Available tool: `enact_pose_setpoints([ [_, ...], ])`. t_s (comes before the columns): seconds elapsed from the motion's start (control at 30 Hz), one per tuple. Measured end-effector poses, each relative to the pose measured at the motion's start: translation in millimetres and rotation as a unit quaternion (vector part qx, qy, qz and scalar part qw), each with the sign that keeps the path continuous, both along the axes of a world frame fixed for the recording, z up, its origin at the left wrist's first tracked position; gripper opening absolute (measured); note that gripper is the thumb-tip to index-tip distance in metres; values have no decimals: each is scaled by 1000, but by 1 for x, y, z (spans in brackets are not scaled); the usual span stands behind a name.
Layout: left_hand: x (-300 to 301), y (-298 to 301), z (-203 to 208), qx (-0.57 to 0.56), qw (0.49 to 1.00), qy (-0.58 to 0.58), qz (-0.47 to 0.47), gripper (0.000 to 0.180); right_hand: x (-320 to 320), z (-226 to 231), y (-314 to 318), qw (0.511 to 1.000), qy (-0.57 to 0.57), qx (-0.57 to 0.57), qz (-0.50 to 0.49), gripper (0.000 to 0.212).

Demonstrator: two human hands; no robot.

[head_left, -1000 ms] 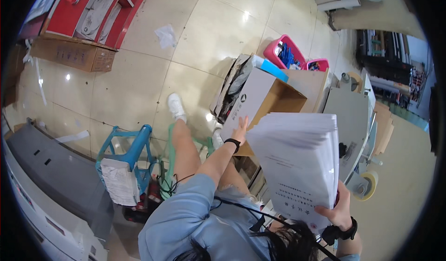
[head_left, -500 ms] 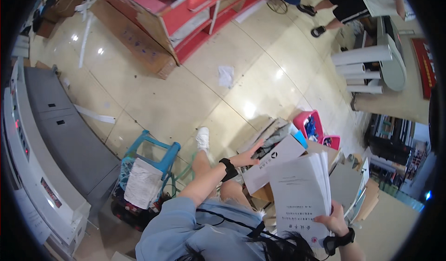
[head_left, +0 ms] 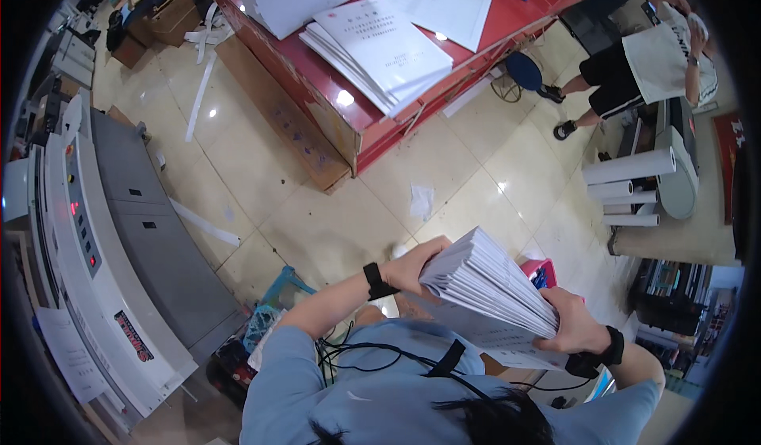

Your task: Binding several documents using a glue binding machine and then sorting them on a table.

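Note:
A thick stack of white booklets (head_left: 491,286) is held between my two hands in front of my body, its layered edges turned upward. My left hand (head_left: 418,266) grips the stack's left end, fingers wrapped round it. At the other end my right hand (head_left: 572,322) clasps it, thumb near the edges. Printed text shows on the cover facing me. Both wrists carry black bands. Ahead, a similar pile of white booklets (head_left: 388,49) lies on the red table (head_left: 349,120).
Loose white sheets (head_left: 440,5) lie on the table. A long grey machine (head_left: 111,263) stands at left, near a blue stool (head_left: 277,290). A pink bin (head_left: 541,272) is partly hidden behind the stack. Paper rolls (head_left: 630,168) and a person (head_left: 650,61) are at right.
My left hand has come from the boxes onto the booklet stack, now gripped by both hands. The stack has been raised and tilted. The view has shifted, bringing more of the red table in.

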State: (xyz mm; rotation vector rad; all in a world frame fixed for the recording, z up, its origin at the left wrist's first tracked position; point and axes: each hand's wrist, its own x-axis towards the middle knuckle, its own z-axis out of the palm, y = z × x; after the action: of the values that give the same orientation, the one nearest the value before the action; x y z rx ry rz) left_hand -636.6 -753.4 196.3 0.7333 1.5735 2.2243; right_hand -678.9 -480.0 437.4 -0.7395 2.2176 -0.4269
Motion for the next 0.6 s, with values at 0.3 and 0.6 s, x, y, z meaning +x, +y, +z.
enact_pose_setpoints([
  [0.3,-78,-44,10,112,977,-96,155,84,-209,40,-120,968,-76,99,217,67],
  [0.6,-171,-122,88,254,917,-88,295,74,-398,182,-193,981,-55,-135,125,90],
])
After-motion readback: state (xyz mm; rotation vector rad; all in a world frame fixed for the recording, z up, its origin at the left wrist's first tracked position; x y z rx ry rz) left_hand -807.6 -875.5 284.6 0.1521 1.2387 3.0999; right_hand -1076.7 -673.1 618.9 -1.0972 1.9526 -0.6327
